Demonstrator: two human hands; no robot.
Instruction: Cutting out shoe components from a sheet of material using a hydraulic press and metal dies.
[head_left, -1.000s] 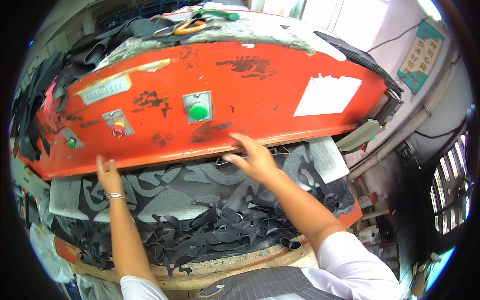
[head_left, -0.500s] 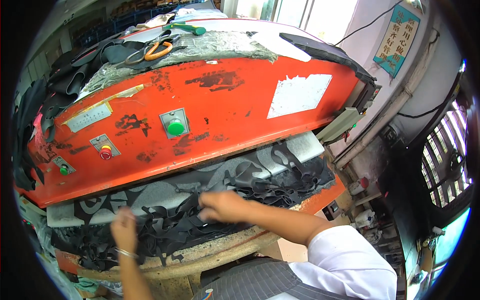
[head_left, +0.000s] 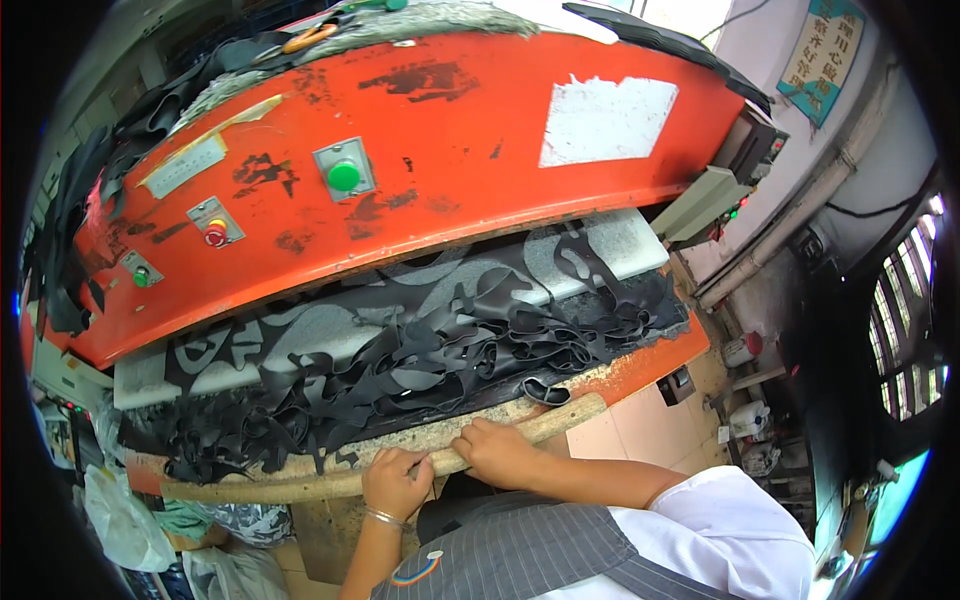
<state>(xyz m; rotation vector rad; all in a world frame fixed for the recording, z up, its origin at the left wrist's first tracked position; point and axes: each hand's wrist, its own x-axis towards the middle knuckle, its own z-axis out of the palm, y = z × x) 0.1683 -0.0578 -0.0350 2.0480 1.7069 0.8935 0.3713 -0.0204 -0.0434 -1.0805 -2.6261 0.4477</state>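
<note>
Worn wooden bar [head_left: 400, 468] is running along the near edge of the desk [head_left: 640, 365], and both hands are resting on it side by side: left hand [head_left: 397, 482] curling its fingers over the top, right hand [head_left: 497, 452] gripping just beside it. Black cut-out scraps [head_left: 400, 365] are lying heaped just behind the bar. Above them the orange press head [head_left: 450, 150] is overhanging, carrying a green button [head_left: 343, 176].

Bright daylight from upper right, sharp centre, strong fisheye bending, black rim
</note>
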